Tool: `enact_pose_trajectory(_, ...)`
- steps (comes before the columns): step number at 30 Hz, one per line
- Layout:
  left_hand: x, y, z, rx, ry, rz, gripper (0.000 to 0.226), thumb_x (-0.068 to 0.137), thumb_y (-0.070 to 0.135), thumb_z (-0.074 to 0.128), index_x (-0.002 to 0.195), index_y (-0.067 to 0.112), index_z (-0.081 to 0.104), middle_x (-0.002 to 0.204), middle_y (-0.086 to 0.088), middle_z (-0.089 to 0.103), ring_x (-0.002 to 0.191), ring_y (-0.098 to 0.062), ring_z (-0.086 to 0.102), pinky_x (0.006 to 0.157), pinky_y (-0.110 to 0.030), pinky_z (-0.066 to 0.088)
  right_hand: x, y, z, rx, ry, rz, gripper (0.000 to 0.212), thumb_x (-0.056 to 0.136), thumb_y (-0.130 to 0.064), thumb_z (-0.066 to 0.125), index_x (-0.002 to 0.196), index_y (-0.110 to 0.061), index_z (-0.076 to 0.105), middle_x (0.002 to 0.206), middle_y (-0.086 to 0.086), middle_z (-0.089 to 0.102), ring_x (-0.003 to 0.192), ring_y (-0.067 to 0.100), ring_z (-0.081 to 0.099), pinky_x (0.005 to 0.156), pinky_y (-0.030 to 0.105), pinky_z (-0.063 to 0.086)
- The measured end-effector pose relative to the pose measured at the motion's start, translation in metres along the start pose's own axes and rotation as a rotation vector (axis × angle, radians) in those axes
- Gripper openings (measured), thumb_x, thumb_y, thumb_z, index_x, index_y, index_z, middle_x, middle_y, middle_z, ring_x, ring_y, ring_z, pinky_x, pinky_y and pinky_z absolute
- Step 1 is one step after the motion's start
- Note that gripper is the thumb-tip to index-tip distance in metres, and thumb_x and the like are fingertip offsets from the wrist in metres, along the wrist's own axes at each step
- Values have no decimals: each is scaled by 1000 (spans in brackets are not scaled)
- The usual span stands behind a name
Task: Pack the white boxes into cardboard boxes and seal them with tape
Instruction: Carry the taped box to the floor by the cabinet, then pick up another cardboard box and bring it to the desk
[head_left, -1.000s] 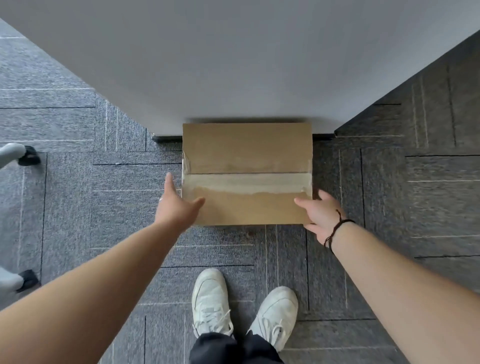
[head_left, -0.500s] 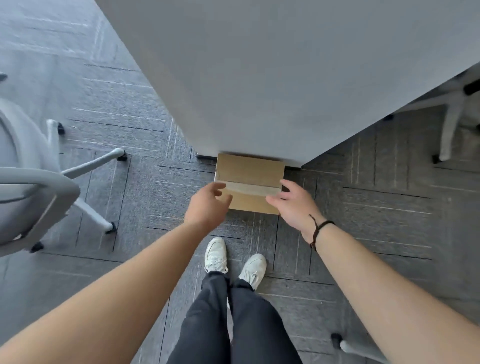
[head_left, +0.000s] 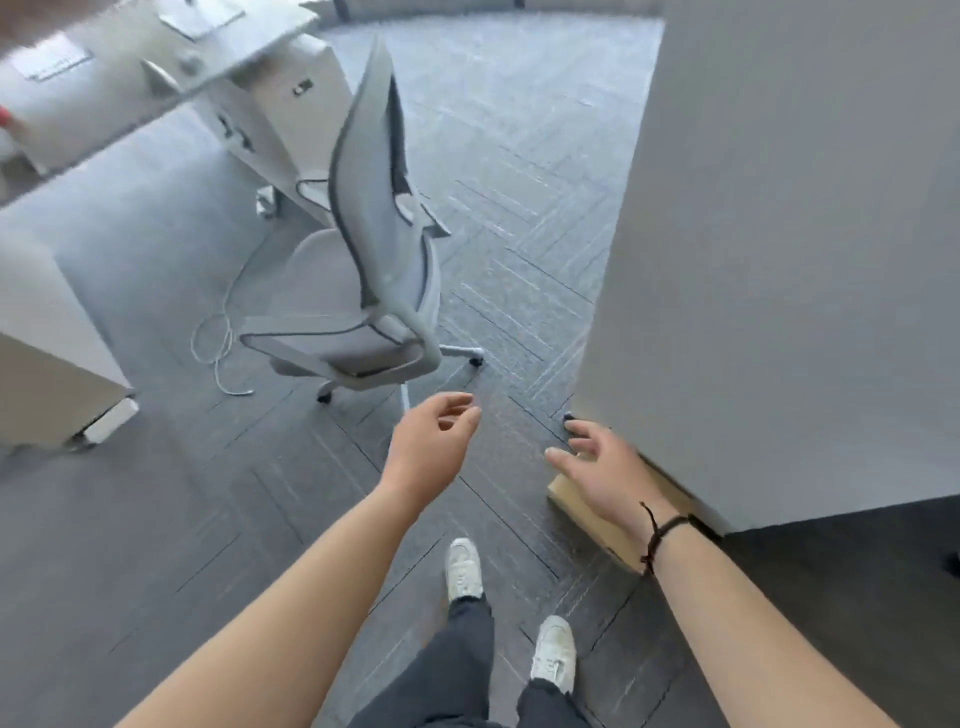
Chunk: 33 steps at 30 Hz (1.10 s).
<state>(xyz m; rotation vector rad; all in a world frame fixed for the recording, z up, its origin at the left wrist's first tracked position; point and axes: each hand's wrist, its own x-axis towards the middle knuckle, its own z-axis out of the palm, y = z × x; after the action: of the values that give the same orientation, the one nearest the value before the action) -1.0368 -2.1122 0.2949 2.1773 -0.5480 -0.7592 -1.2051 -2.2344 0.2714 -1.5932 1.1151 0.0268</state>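
A taped cardboard box (head_left: 597, 525) lies on the carpet against the foot of a white partition (head_left: 779, 260), partly tucked under its edge. Above the box hovers my right hand (head_left: 605, 478), fingers spread and holding nothing; most of the box top is hidden behind it. My left hand (head_left: 431, 447) hangs in the air to the left of the box, over bare carpet, fingers loosely curled and empty. No white boxes and no tape are in view.
A grey office chair (head_left: 374, 291) stands just beyond my left hand. White desks and a drawer unit (head_left: 280, 109) fill the upper left, with a white cable (head_left: 218, 353) on the floor. My two white shoes (head_left: 509, 613) stand on dark carpet.
Both hands have let go of the box sides and lifted away. The view has risen and swung left, so the box now sits at the right under the partition.
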Motion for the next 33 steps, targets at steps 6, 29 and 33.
enact_pose_trajectory(6, -75, -39, -92, -65, 226, -52, 29, 95, 34, 65, 124, 27, 67, 109, 13, 69, 101, -6, 62, 96, -31, 52, -35, -76, 54, -117, -156, -234, 55, 93, -39, 70, 143, -28, 51, 140, -1, 57, 114, 16, 61, 102, 41, 51)
enact_pose_trajectory(29, -432, -395, -432, -298, 1124, -589, 40, 96, 37, 63, 133, 21, 58, 131, 7, 61, 114, -12, 55, 93, -27, 43, -291, -225, 566, -547, -800, -746, 58, 91, -41, 72, 144, -33, 49, 136, -14, 58, 114, 9, 62, 98, 39, 54)
enact_pose_trajectory(33, -454, -422, -461, -332, 1190, -599, 42, 97, 36, 62, 136, 20, 57, 132, 9, 60, 115, -10, 55, 93, -27, 43, -318, -235, 621, -591, -865, -775, 58, 90, -42, 73, 143, -34, 50, 135, -15, 59, 114, 9, 63, 99, 40, 54)
